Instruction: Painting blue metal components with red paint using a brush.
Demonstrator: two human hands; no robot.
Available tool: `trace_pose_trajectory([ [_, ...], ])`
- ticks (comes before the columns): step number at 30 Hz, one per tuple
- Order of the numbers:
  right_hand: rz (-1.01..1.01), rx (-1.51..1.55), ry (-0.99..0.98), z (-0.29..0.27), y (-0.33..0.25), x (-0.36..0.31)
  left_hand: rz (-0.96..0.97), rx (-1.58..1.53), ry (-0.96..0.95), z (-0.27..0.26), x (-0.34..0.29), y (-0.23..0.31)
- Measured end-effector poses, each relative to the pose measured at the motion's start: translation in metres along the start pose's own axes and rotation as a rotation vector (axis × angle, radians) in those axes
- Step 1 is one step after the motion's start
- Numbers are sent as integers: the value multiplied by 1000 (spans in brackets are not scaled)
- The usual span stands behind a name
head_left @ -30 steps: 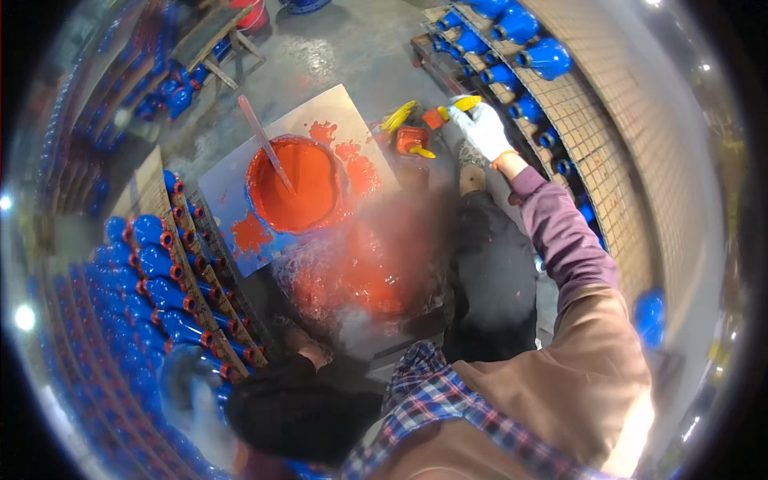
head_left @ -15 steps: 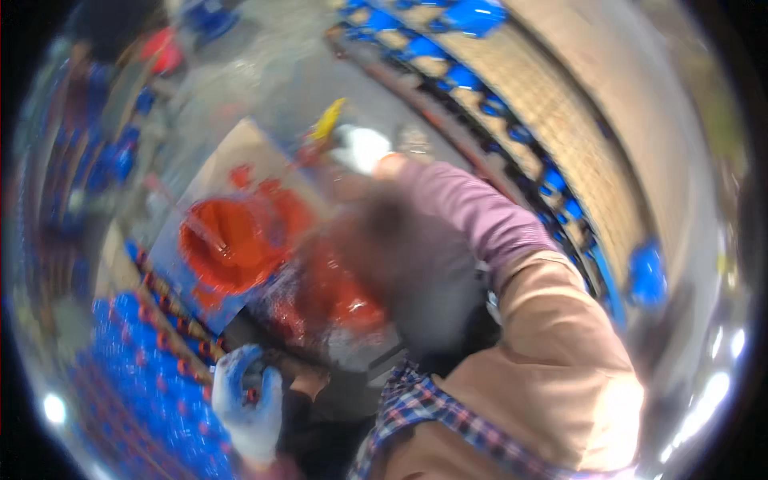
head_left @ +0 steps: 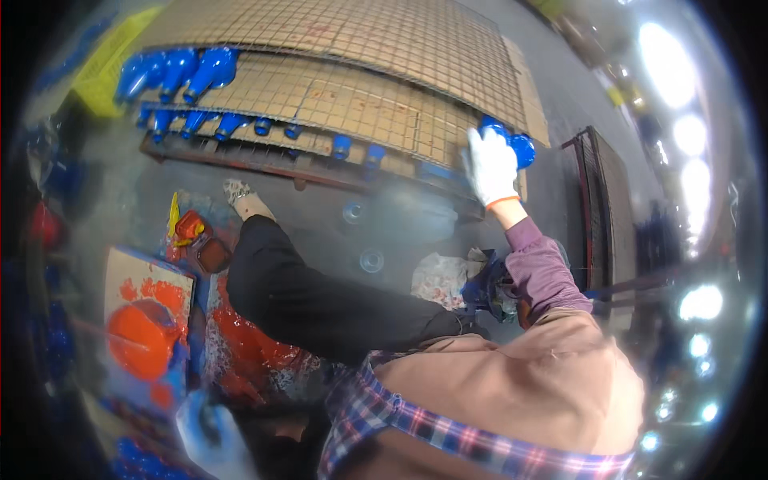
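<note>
At the right end of the rack, my right hand (head_left: 490,166), in a white glove with an orange cuff, is on a glossy blue bottle-shaped piece (head_left: 522,150). Its fingers lie along the piece, which shows above and to the right of them; the thumb is hard to make out. Low on the left, my left hand (head_left: 210,436) wears a white glove stained blue. Its fingers curve with a dark gap between them, and I see nothing in them. Nearby stands a bucket of red-orange paint (head_left: 144,340) with a thin stick in it, on a paint-splashed board (head_left: 120,276).
Several blue bottle-shaped pieces (head_left: 210,74) sit at the left of the wire-mesh rack (head_left: 360,92). My outstretched leg (head_left: 296,296) crosses the middle. Red paint (head_left: 248,344) covers the surface beside it. Small paint containers (head_left: 210,252) and a yellow crate (head_left: 112,60) are left.
My view has swung right toward the rack. My right hand has moved from near the yellow-handled thing to the blue bottle-shaped piece at the rack's end. My left hand remains low, fingers curved.
</note>
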State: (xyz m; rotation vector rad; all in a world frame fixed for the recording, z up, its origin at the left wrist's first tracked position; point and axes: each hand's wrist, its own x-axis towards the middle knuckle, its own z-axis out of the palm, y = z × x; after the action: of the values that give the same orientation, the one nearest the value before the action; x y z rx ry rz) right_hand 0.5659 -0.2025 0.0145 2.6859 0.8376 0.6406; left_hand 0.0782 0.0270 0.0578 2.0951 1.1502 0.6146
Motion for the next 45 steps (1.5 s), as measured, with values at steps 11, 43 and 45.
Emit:
trace_pose_trajectory([
  [11, 55, -47, -125, 86, 77, -32, 83, -54, 44, 13, -18, 9],
  [43, 17, 1728, -926, 13, -421, 10, -792, -1951, 141, 11, -89, -72],
  [45, 117, 1770, -957, 73, -455, -4, -723, -1978, 190, 5, -82, -73],
])
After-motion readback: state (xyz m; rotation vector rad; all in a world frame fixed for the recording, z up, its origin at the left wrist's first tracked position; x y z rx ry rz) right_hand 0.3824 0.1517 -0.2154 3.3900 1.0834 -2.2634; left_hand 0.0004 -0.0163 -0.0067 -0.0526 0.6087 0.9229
